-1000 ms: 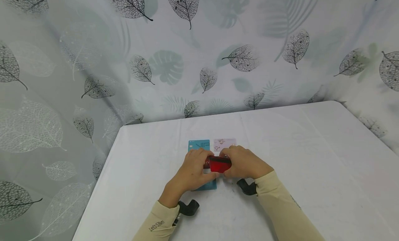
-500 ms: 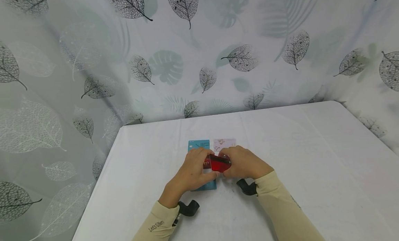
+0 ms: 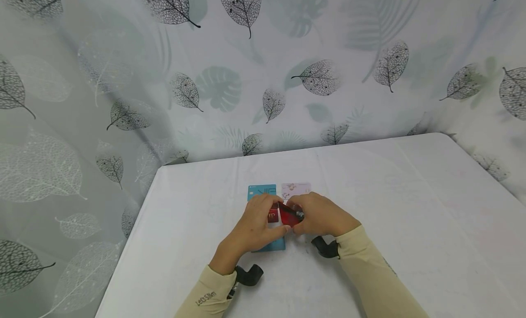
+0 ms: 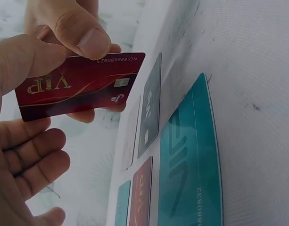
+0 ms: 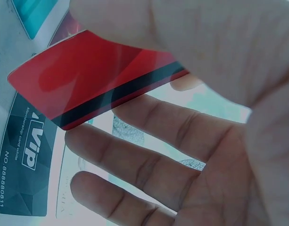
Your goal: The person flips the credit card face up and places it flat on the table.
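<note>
Both hands hold a red VIP card (image 4: 87, 84) above the table, tilted away from flat. My left hand (image 3: 256, 223) pinches it from the left, its thumb (image 4: 45, 59) on one corner and the other fingers spread below. From the right, my right hand (image 3: 321, 215) grips the same card, with the thumb across its face and fingertips at the striped edge. Its plain red back with a black stripe shows in the right wrist view. Under the hands lie another red VIP card (image 4: 140, 195), a dark grey Vip card (image 5: 26, 160) and a large-looking teal card (image 4: 189, 160).
Beyond the hands, a blue VIP card (image 3: 262, 189) and a pink floral card (image 3: 296, 189) lie side by side on the white tablecloth (image 3: 370, 185). Leaf-patterned curtain (image 3: 230, 71) hangs behind the table. A black wrist mount (image 3: 249, 275) juts from the left sleeve.
The held red card has turned between the fingers, its right part swinging down and leftward, so lettering of the dark grey card now shows beside it. The hands have barely moved.
</note>
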A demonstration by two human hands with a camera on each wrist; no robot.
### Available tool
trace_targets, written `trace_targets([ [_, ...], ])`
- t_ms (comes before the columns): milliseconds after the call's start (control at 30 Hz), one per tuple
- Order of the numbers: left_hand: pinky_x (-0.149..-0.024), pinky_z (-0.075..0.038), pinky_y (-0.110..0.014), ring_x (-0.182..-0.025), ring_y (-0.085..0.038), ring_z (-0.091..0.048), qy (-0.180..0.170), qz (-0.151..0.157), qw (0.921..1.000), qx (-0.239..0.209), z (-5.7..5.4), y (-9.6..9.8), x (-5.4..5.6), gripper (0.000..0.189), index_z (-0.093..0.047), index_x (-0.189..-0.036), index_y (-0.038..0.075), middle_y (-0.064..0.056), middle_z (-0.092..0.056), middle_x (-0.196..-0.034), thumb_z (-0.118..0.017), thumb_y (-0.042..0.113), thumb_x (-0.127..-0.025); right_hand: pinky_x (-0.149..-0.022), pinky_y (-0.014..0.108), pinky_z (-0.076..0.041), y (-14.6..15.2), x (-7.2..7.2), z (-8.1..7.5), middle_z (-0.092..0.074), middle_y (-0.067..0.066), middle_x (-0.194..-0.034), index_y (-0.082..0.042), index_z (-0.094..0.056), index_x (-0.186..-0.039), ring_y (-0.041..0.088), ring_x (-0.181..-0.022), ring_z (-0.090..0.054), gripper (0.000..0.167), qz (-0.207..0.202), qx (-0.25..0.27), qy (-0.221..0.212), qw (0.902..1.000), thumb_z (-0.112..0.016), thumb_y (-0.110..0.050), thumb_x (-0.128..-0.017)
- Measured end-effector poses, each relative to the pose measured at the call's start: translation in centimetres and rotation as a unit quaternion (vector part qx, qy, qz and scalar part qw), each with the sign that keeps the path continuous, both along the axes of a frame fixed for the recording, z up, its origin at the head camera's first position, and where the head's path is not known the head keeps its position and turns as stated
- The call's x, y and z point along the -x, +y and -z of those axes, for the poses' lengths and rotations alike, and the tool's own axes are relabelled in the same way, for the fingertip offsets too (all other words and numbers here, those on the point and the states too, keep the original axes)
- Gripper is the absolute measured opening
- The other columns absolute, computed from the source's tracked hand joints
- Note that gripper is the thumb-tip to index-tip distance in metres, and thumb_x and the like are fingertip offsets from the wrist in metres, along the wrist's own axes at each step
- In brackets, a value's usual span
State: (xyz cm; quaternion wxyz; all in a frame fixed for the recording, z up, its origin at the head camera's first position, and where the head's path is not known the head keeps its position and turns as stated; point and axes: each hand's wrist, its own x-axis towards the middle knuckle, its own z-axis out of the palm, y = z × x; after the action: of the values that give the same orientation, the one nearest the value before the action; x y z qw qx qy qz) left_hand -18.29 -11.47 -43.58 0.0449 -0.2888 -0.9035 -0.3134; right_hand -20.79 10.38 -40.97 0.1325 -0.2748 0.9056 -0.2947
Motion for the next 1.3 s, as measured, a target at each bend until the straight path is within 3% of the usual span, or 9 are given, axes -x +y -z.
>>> trace_targets([
  [467,-0.094,-0.047,-0.042,-0.114,-0.020,-0.054,0.005,0.015,0.9992,-0.038,-0.38,0.06,-0.20,0.058,-0.059,-0.130,0.003,-0.004,-0.064,-0.123,-0.082,0.028,-0.083,-0.082,0.037,-0.054,0.03,-0.28,-0.28,-0.073,0.001,-0.106,-0.007,-0.073,-0.115,0.020,-0.093,-0.064,0.040,-0.008,0.001,0.010,0.9999,-0.084,-0.014,-0.077],
  [667,-0.099,-0.047,-0.046,-0.120,-0.024,-0.055,-0.008,0.019,0.9987,-0.046,-0.30,-0.01,-0.25,0.057,-0.058,-0.133,0.004,-0.004,-0.064,-0.126,-0.080,0.028,-0.085,-0.081,0.035,-0.053,-0.13,-0.46,-0.41,-0.072,0.001,-0.107,-0.008,-0.072,-0.115,0.020,-0.093,-0.064,0.040,-0.004,-0.005,0.007,1.0000,-0.085,-0.015,-0.077],
  [900,-0.103,-0.046,-0.047,-0.124,-0.021,-0.053,-0.021,0.015,0.9986,-0.046,-0.48,-0.04,-0.45,0.059,-0.058,-0.136,0.005,-0.005,-0.063,-0.130,-0.080,0.027,-0.086,-0.083,0.036,-0.055,-0.23,-0.46,-0.54,-0.074,0.002,-0.107,-0.007,-0.073,-0.114,0.020,-0.094,-0.066,0.039,-0.016,0.004,0.016,0.9997,-0.086,-0.014,-0.078],
  [1300,-0.108,-0.044,-0.050,-0.127,-0.021,-0.054,-0.010,0.026,0.9987,-0.043,-0.63,-0.16,-0.53,0.061,-0.056,-0.141,0.007,-0.006,-0.063,-0.133,-0.080,0.028,-0.089,-0.082,0.035,-0.056,-0.23,-0.44,-0.60,-0.075,0.002,-0.104,-0.005,-0.074,-0.113,0.019,-0.092,-0.068,0.038,-0.029,0.011,0.027,0.9991,-0.085,-0.014,-0.078],
])
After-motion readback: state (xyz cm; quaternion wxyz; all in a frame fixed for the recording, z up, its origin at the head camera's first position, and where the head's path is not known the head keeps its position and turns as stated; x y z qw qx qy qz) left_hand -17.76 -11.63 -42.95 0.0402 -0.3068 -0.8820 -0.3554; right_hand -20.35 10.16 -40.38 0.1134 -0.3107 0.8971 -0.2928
